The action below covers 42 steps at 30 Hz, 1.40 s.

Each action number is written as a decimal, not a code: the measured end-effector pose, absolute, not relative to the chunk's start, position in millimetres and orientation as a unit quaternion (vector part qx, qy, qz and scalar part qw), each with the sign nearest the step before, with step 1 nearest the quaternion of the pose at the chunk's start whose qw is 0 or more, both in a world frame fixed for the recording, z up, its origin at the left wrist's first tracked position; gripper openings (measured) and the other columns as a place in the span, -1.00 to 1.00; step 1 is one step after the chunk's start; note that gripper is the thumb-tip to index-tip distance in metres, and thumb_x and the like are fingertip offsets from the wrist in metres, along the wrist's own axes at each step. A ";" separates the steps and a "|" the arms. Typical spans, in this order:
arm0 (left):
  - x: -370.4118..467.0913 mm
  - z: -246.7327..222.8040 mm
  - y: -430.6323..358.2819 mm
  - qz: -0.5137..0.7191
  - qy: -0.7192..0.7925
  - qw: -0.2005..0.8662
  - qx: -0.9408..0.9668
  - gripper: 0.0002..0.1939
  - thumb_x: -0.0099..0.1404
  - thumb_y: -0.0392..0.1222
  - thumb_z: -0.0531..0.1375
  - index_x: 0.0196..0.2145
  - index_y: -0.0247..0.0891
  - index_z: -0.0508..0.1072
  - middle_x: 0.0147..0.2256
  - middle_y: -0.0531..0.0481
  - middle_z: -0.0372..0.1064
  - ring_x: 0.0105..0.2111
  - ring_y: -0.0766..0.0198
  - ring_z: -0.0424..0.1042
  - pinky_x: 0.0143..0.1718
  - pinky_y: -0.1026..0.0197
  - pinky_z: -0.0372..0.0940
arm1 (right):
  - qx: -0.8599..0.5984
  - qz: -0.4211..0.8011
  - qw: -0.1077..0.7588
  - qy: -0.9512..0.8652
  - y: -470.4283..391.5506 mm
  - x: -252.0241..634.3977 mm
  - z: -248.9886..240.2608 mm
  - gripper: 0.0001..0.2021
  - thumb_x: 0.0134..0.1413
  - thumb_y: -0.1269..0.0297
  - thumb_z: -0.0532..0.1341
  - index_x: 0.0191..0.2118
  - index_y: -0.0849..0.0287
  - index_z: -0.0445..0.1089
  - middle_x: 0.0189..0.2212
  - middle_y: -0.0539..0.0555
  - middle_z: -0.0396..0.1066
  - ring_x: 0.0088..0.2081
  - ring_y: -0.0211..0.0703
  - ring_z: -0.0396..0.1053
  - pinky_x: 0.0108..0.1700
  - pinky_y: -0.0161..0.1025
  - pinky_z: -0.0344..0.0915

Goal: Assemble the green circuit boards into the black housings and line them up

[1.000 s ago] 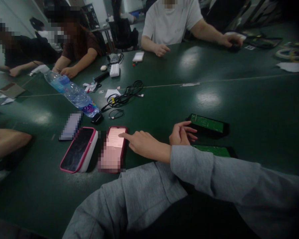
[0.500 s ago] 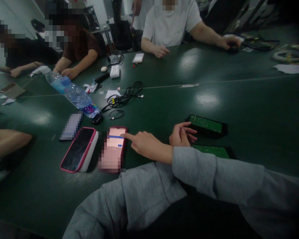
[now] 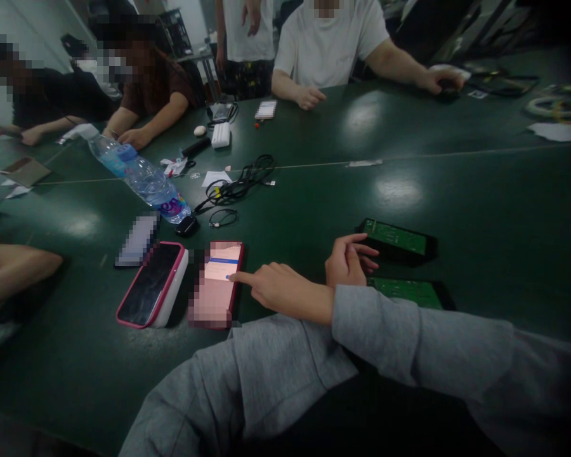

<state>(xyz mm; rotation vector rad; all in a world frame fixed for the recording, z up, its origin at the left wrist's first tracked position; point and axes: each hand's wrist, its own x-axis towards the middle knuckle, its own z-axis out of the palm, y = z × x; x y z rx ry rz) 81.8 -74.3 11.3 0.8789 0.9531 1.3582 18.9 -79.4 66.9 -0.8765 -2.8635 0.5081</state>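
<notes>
- Bare desk (image 3: pixel 361 190) beyond the circuit boards (image 3: pixel 394 236): open passage.
- Left: lit phone (image 3: pixel 217 282), pink-cased phone (image 3: pixel 151 284), bottle (image 3: pixel 143 181), cables (image 3: pixel 238 181) crowd the surface.

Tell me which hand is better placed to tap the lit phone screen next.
Right. The right hand has its index fingertip at the lit phone, while the left hand, crossed behind the right arm, sits by the green circuit board.

The lit phone (image 3: pixel 221 273) lies on the table (image 3: pixel 314 190), right of a dark phone (image 3: pixel 150 284). Behind them lies a bottle (image 3: pixel 140 178); two boards (image 3: pixel 394 236), probably circuit boards, lie far right.
</notes>
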 end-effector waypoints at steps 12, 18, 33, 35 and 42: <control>85.8 16.5 -78.2 0.602 0.426 0.571 0.360 -0.69 0.47 0.00 0.01 -0.07 -0.24 0.42 -0.36 -0.03 0.48 -0.54 0.40 0.37 -0.50 0.35 0.24 | -0.390 0.240 0.126 -0.880 -99.0 70.1 105.9 -0.46 0.20 0.45 0.09 0.25 -0.16 0.24 -0.43 -0.06 0.44 -0.43 -0.24 0.32 -0.24 -0.27 0.16; 84.7 23.2 -80.7 0.603 0.433 0.579 0.338 -0.72 0.48 -0.07 0.01 -0.07 -0.26 0.41 -0.38 -0.02 0.45 -0.55 0.42 0.34 -0.47 0.33 0.22 | -0.392 0.215 0.133 -0.885 -127.7 109.2 101.5 -0.44 0.17 0.51 0.11 0.24 -0.12 0.29 -0.30 0.09 0.48 -0.22 -0.01 0.41 -0.06 0.00 0.25; 70.7 28.5 -85.5 0.566 0.384 0.606 0.405 -0.72 0.45 -0.06 0.09 -0.01 -0.27 0.35 -0.28 -0.03 0.42 -0.40 0.37 0.39 -0.33 0.27 0.28 | -0.360 0.273 0.194 -0.871 -155.3 165.9 85.9 -0.46 0.19 0.55 0.06 0.24 -0.02 0.26 -0.08 0.07 0.52 -0.14 -0.15 0.51 -0.10 -0.18 0.47; 70.3 27.8 -85.8 0.563 0.387 0.601 0.414 -0.71 0.44 -0.05 0.09 -0.01 -0.27 0.35 -0.27 -0.03 0.42 -0.39 0.36 0.39 -0.32 0.26 0.28 | -0.355 0.249 0.222 -0.873 -155.1 174.2 85.5 -0.48 0.17 0.57 0.04 0.21 0.02 0.29 -0.23 0.04 0.53 -0.28 -0.19 0.51 -0.22 -0.24 0.46; 68.7 28.6 -88.0 0.538 0.382 0.598 0.455 -0.74 0.41 -0.11 0.12 -0.01 -0.28 0.36 -0.24 -0.05 0.40 -0.31 0.33 0.38 -0.23 0.22 0.28 | -0.368 0.164 0.299 -0.865 -154.0 208.6 77.0 -0.57 0.26 0.52 0.03 0.18 0.05 0.26 -0.22 0.03 0.48 -0.26 -0.22 0.45 -0.23 -0.28 0.39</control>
